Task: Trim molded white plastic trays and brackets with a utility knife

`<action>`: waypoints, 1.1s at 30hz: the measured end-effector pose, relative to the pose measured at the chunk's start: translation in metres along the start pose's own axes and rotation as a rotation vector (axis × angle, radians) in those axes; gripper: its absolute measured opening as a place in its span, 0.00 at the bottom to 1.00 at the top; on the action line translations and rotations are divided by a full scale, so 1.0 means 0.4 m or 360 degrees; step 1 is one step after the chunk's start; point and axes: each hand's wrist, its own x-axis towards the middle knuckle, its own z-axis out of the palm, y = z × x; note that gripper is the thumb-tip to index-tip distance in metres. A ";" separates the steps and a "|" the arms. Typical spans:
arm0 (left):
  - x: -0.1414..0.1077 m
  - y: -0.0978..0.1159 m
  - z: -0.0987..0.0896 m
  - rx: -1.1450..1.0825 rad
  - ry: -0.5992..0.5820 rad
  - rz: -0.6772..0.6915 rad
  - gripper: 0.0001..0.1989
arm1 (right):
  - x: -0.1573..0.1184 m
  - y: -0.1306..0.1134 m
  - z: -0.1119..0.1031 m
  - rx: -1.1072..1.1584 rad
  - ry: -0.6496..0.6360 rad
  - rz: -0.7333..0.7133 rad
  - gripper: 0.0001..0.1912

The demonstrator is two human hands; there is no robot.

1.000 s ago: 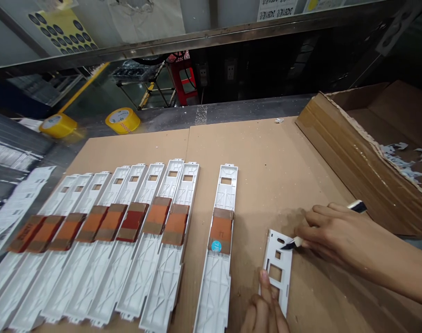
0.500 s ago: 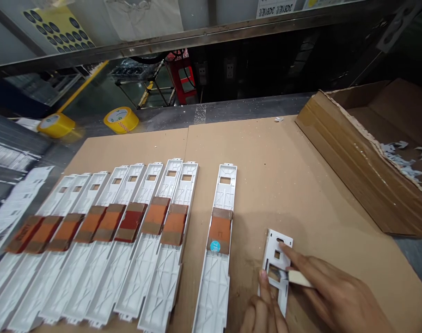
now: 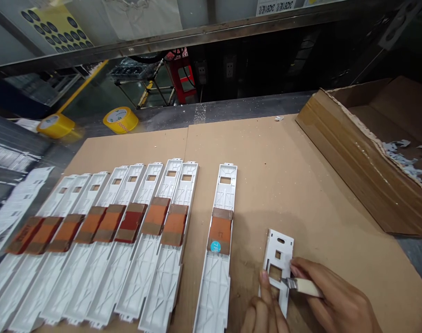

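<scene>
Two yellow tape rolls [image 3: 122, 121] edge my dark worktop [image 3: 248, 105], upper left, a red stool [image 3: 176, 76] beyond, while on brown board [image 3: 283, 175], lower right, my left fingers [image 3: 264, 281] press the white plate [image 3: 286, 258], whether gripping I can't tell, my right fingers [image 3: 306, 268] clamped on a knife [image 3: 307, 287].

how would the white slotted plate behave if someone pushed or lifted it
The white plate is likely light, being thin with several cut-outs. It looks stiff, its long edges running straight, though the narrow strips between openings might flex. Lying flat on the brown board, it would probably slide rather than tip.
</scene>
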 end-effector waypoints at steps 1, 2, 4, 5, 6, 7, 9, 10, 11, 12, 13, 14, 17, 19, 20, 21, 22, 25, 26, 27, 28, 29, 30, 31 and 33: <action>-0.002 -0.003 0.001 0.0022 -0.0025 0.0062 0.11 | -0.001 0.003 0.000 -0.0005 0.0014 0.0023 0.10; -0.004 -0.007 0.001 0.0043 -0.0045 0.0107 0.11 | -0.003 0.006 0.001 0.0006 0.0021 0.0053 0.09; -0.003 -0.014 -0.002 0.0056 -0.0047 0.0128 0.10 | -0.005 0.016 0.004 0.0091 0.0013 0.0188 0.08; -0.001 -0.017 -0.005 0.0052 -0.0046 0.0139 0.09 | -0.004 0.022 0.007 0.0169 -0.0018 0.0311 0.07; 0.002 -0.019 -0.008 0.0051 -0.0052 0.0152 0.08 | -0.001 0.028 0.010 0.0253 -0.0070 0.0461 0.07; 0.006 -0.020 -0.011 0.0049 -0.0062 0.0168 0.08 | 0.005 0.034 0.013 0.0332 -0.0147 0.0610 0.08; 0.013 -0.021 -0.015 0.0041 -0.0086 0.0187 0.09 | 0.024 0.043 0.019 0.0438 -0.0316 0.0830 0.11; 0.015 -0.020 -0.017 0.0038 -0.0094 0.0176 0.09 | 0.036 0.045 0.021 0.0458 -0.0378 0.0883 0.12; 0.017 -0.020 -0.018 0.0035 -0.0100 0.0160 0.10 | 0.048 0.047 0.024 0.0461 -0.0422 0.0906 0.13; 0.017 -0.019 -0.018 0.0034 -0.0101 0.0148 0.10 | 0.061 0.047 0.025 0.0458 -0.0449 0.0913 0.13; 0.017 -0.019 -0.017 0.0034 -0.0100 0.0143 0.10 | 0.072 0.046 0.026 0.0460 -0.0477 0.0924 0.13; 0.016 -0.019 -0.016 0.0037 -0.0095 0.0148 0.09 | 0.081 0.045 0.027 0.0460 -0.0502 0.0936 0.13; 0.011 -0.019 -0.014 0.0032 -0.0089 0.0199 0.07 | 0.097 0.042 0.029 0.0464 -0.0554 0.0962 0.12; 0.009 -0.019 -0.014 0.0032 -0.0109 0.0195 0.08 | 0.100 0.042 0.029 0.0469 -0.0567 0.0969 0.11; 0.009 -0.019 -0.014 0.0034 -0.0115 0.0185 0.09 | 0.101 0.043 0.028 0.0470 -0.0571 0.0970 0.11; 0.009 -0.018 -0.015 0.0041 -0.0116 0.0174 0.09 | 0.100 0.044 0.027 0.0471 -0.0571 0.0971 0.10; 0.010 -0.018 -0.016 0.0048 -0.0112 0.0163 0.09 | 0.100 0.046 0.026 0.0476 -0.0570 0.0972 0.10; 0.010 -0.015 -0.017 0.0036 -0.0100 0.0143 0.08 | 0.096 0.054 0.020 0.0546 -0.0569 0.0947 0.13; 0.009 -0.015 -0.017 0.0027 -0.0106 0.0133 0.08 | 0.092 0.058 0.016 0.0574 -0.0565 0.0937 0.15; 0.008 -0.014 -0.017 0.0018 -0.0115 0.0125 0.08 | 0.086 0.062 0.011 0.0593 -0.0561 0.0933 0.16; 0.007 -0.014 -0.017 0.0018 -0.0123 0.0121 0.09 | 0.079 0.066 0.005 0.0599 -0.0553 0.0940 0.18; 0.007 -0.014 -0.017 0.0026 -0.0130 0.0119 0.09 | 0.068 0.070 -0.002 0.0581 -0.0534 0.0948 0.19; 0.008 -0.014 -0.017 0.0034 -0.0134 0.0117 0.09 | 0.056 0.073 -0.009 0.0532 -0.0503 0.0940 0.19; 0.010 -0.015 -0.018 0.0038 -0.0132 0.0115 0.09 | 0.042 0.075 -0.015 0.0455 -0.0473 0.0911 0.19; 0.017 -0.018 -0.020 0.0038 -0.0119 0.0112 0.09 | 0.010 0.076 -0.027 0.0223 -0.0393 0.0786 0.17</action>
